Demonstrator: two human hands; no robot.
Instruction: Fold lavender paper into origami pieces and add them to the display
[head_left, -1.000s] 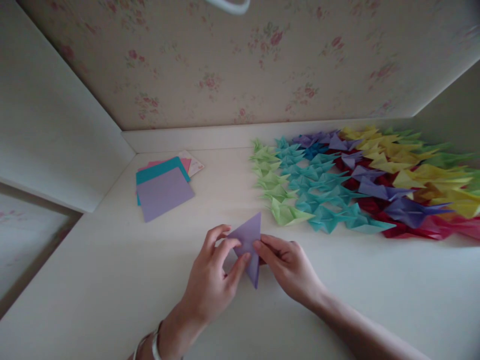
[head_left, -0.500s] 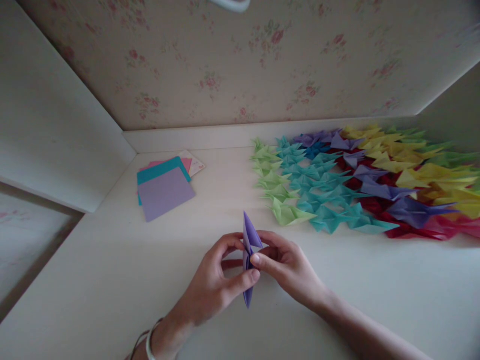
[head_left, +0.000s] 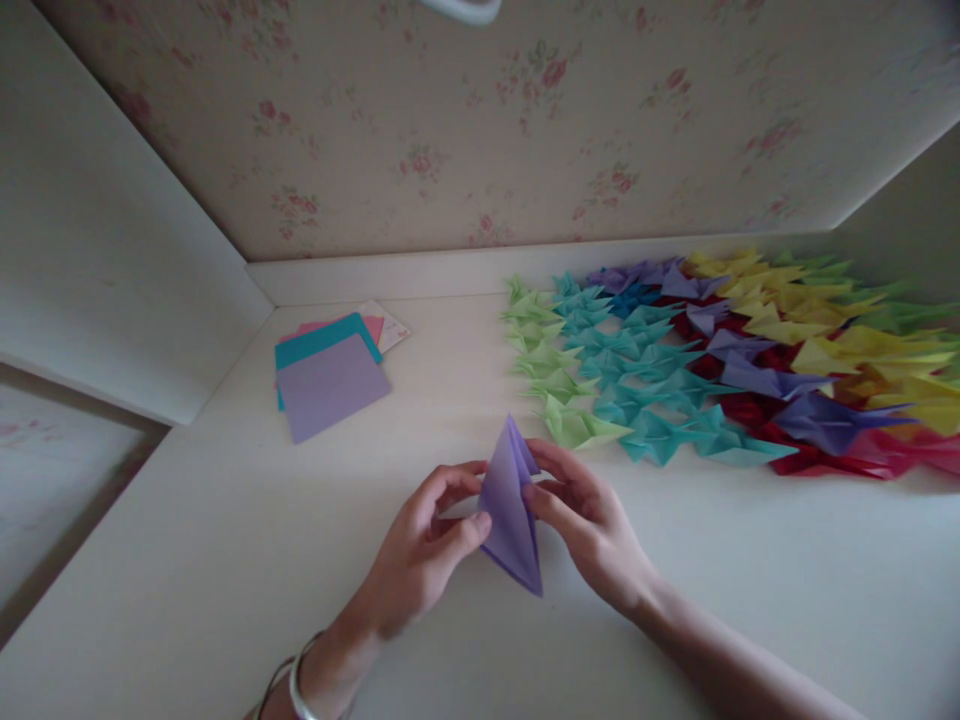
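Observation:
Both my hands hold a folded purple paper piece (head_left: 511, 510) just above the white table (head_left: 187, 560). It is a long pointed shape, tip up and tip down. My left hand (head_left: 424, 555) pinches its left side between thumb and fingers. My right hand (head_left: 589, 525) pinches its right side, fingers curled against the fold. A bracelet sits on my left wrist.
A stack of flat paper sheets (head_left: 330, 375), purple on top of teal and pink, lies at the back left. Several folded paper cranes (head_left: 712, 370) in green, teal, purple, red and yellow cover the right of the table. A floral wall (head_left: 480, 130) stands behind.
The purple paper was a flat triangle, then was turned edge-on, and now opens toward the right as a wider pointed flap. Both hands kept their hold.

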